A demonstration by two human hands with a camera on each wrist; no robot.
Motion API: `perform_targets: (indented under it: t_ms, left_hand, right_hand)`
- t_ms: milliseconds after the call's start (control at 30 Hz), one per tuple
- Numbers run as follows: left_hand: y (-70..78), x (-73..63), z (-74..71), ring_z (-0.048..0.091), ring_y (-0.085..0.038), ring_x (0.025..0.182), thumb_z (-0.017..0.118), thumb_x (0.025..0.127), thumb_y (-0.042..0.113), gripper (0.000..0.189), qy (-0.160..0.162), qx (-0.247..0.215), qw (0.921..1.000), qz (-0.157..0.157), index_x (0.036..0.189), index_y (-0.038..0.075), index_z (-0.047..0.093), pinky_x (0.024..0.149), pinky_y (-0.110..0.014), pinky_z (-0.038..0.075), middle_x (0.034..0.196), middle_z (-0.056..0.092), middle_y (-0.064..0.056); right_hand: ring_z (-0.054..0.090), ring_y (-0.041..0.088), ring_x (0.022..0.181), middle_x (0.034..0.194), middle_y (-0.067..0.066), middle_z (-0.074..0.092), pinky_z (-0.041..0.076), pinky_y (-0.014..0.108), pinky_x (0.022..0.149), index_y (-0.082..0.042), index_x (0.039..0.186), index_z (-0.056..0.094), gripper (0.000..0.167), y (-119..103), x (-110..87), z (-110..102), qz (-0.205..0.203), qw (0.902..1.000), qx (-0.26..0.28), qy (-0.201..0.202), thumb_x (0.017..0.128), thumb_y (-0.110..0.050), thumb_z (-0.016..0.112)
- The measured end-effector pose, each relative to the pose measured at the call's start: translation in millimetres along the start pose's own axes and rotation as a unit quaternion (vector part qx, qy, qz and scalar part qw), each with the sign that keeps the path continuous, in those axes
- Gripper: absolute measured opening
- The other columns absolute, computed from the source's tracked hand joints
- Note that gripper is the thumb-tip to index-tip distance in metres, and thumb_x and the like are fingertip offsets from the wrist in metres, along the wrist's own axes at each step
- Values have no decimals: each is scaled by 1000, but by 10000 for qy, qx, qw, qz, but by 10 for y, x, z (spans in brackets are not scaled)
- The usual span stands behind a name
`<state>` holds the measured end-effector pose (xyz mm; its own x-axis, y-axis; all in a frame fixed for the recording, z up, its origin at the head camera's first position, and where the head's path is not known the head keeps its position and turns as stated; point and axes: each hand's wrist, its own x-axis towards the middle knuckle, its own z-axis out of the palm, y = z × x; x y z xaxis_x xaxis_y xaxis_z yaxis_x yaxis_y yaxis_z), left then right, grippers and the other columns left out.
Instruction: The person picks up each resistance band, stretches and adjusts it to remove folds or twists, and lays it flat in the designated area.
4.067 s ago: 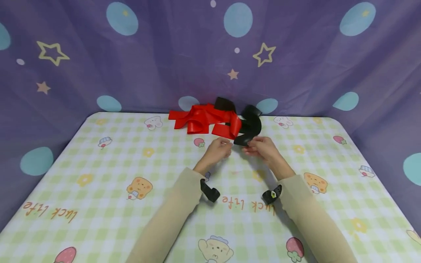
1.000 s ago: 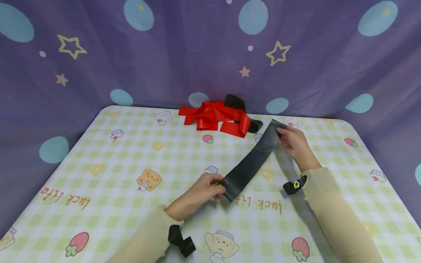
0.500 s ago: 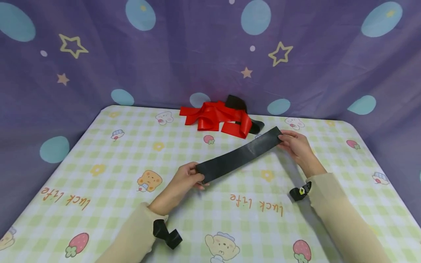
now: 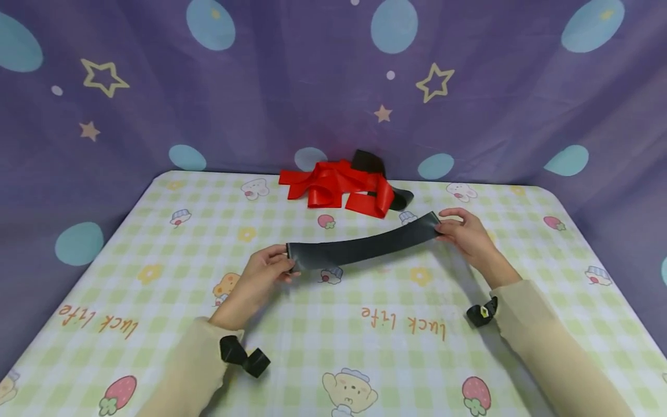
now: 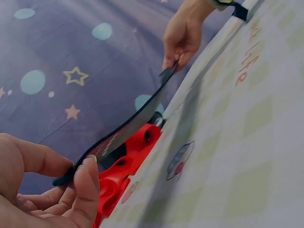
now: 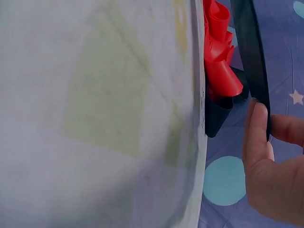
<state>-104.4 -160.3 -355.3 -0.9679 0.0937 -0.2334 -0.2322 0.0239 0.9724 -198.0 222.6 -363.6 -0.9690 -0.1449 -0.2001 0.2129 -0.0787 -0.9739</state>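
Observation:
A black flat strip [image 4: 365,248], bendy like rubber or leather, is stretched between my two hands above the table, sagging slightly in the middle. My left hand [image 4: 259,277] pinches its left end between thumb and fingers. At the other end, a little higher and farther away, my right hand [image 4: 467,236] pinches the strip. The left wrist view shows small pale marks on one face of the strip [image 5: 127,135], too small to read. Behind it on the table lies a tangle of red strips [image 4: 333,184] with more black strip [image 4: 369,162] among them.
The table [image 4: 172,370] wears a green-and-white checked cloth with printed cartoons. A purple curtain [image 4: 292,87] with stars and balloons hangs along the back edge. Each cuff carries a black wrist device [image 4: 245,356].
The black strip has been drawn from the pile. Over the last second my left hand has moved left and away from me, bringing the strip from steeply slanted to nearly level.

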Motion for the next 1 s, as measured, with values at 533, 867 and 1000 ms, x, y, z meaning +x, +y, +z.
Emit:
perform_targets:
  t_ms: [533,867,1000]
  left_hand:
    - [57,97,-232,60,-8,63,48,92,-3,15,358,-125,9987,339,95,7,59,57,-18,47,80,61,3]
    - [86,100,-308,65,-6,72,41,92,-6,31,293,-760,9960,374,120,-10,55,65,-15,51,88,64,2]
    - [67,112,-349,66,-6,72,44,91,-9,33,311,-598,9969,401,123,-12,51,68,-15,52,83,66,5]
  right_hand:
    - [61,4,82,93,-3,59,56,22,78,-8,101,61,22,2,-217,148,-405,9949,-898,-233,91,7,49]
    - [60,0,97,126,3,51,53,28,90,5,127,54,32,-6,-286,84,-95,9874,-1478,-563,99,-7,46]
    - [63,1,96,123,-7,55,52,24,89,-3,125,60,31,62,-307,15,-171,9834,-1656,-718,95,-2,50]
